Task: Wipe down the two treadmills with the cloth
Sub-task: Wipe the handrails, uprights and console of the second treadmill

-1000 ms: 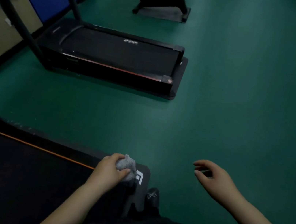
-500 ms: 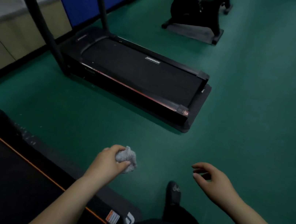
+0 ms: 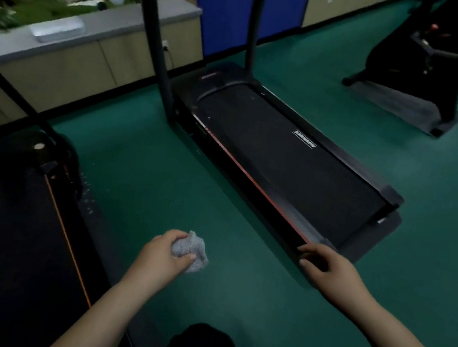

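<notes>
The left hand (image 3: pixel 163 254) was closed around a crumpled grey cloth (image 3: pixel 190 252), fingers and thumb clamped on it, the wad bulging out to the right of the fist. It hung over bare green floor (image 3: pixel 164 163) between the two treadmills, touching neither. The right hand (image 3: pixel 326 266) was empty, its fingers loosely curled and apart, and it sat at the near corner of the far treadmill (image 3: pixel 292 159); whether the fingertips actually touched the rail could not be told. That treadmill ran from near right to far left, with a black belt bearing a small white logo, a red stripe along its near side rail, and two dark uprights (image 3: pixel 156 34) rising at its far end. The near treadmill (image 3: pixel 5 229) filled the lower left, a dark deck with a thin orange line along its right edge, and the left forearm crossed over its near right corner. Beyond the far treadmill stood a blue panel (image 3: pixel 232 4) against the wall, and to its left a low beige cabinet (image 3: pixel 68 66) with a grey top carrying blurred plants and a white ball. A black exercise machine (image 3: pixel 434 64) stood on a grey mat at the far right, well apart from both hands. Dark clothing of the person showed at the bottom edge between the forearms.
</notes>
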The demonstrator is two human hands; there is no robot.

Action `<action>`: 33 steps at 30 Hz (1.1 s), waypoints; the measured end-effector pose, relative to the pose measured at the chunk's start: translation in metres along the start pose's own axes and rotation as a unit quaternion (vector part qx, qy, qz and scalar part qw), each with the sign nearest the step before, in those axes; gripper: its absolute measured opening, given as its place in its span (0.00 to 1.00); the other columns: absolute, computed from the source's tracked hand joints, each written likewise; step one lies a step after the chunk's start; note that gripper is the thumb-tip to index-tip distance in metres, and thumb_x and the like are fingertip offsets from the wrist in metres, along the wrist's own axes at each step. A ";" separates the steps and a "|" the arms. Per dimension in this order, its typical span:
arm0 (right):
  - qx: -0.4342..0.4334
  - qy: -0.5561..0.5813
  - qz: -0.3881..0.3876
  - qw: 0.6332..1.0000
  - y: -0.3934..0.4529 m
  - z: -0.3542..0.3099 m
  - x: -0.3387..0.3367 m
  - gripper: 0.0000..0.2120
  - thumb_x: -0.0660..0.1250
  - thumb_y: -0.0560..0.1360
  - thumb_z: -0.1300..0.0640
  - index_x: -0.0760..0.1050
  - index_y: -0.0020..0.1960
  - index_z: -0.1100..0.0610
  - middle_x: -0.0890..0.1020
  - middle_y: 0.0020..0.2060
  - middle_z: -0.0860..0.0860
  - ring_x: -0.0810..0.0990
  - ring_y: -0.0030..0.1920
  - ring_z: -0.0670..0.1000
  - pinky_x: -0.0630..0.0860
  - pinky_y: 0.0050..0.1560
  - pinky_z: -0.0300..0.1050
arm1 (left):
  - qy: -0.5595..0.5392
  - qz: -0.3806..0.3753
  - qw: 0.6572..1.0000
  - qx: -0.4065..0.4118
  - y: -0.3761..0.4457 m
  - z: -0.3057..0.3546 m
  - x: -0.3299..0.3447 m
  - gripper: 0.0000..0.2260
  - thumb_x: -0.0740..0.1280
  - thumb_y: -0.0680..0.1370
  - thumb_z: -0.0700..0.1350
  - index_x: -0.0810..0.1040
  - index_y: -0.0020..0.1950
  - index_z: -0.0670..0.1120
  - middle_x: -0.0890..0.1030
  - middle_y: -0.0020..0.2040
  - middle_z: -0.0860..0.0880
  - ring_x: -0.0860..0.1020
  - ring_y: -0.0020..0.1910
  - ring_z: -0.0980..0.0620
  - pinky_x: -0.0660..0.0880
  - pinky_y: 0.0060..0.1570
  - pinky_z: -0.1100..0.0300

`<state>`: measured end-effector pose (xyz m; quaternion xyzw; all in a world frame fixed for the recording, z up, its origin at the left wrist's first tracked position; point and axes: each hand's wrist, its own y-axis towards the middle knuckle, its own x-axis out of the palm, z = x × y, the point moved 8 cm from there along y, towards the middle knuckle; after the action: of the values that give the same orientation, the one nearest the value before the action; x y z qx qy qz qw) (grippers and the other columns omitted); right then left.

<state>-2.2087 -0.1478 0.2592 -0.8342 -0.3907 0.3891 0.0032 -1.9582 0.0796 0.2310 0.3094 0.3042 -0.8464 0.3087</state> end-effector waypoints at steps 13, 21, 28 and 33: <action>-0.032 -0.029 -0.065 0.997 0.243 -0.091 0.018 0.09 0.69 0.74 0.52 0.76 0.53 0.42 0.81 0.46 0.40 0.78 0.47 0.40 0.74 0.50 0.38 | -0.032 0.013 0.996 -0.078 0.192 -0.020 -0.064 0.19 0.72 0.71 0.52 0.74 0.61 0.55 0.78 0.53 0.52 0.78 0.49 0.54 0.75 0.49 0.60; -0.057 -0.002 -0.069 0.996 0.360 -0.158 0.010 0.10 0.69 0.74 0.54 0.74 0.46 0.38 0.82 0.43 0.41 0.80 0.46 0.41 0.74 0.49 0.36 | -0.034 0.058 0.996 -0.056 0.321 0.020 -0.130 0.19 0.72 0.71 0.52 0.74 0.60 0.56 0.78 0.53 0.52 0.77 0.48 0.54 0.71 0.46 0.61; -0.093 -0.021 -0.094 0.991 0.490 -0.206 -0.002 0.12 0.69 0.74 0.55 0.74 0.46 0.38 0.82 0.44 0.41 0.80 0.47 0.40 0.75 0.52 0.39 | -0.059 0.079 0.992 -0.085 0.425 0.036 -0.147 0.19 0.72 0.71 0.51 0.74 0.60 0.56 0.78 0.53 0.52 0.78 0.47 0.55 0.76 0.48 0.59; -0.136 -0.018 -0.104 0.985 0.597 -0.258 -0.020 0.09 0.69 0.74 0.55 0.76 0.51 0.43 0.81 0.46 0.42 0.79 0.48 0.41 0.75 0.54 0.39 | -0.072 0.111 0.986 -0.101 0.501 0.063 -0.178 0.19 0.72 0.72 0.52 0.74 0.61 0.56 0.78 0.54 0.52 0.78 0.47 0.54 0.76 0.48 0.58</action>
<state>-1.6610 -0.4993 0.2672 -0.7744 -0.5246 0.3452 -0.0771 -1.5129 -0.2179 0.2348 0.2465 0.3289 -0.7920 0.4515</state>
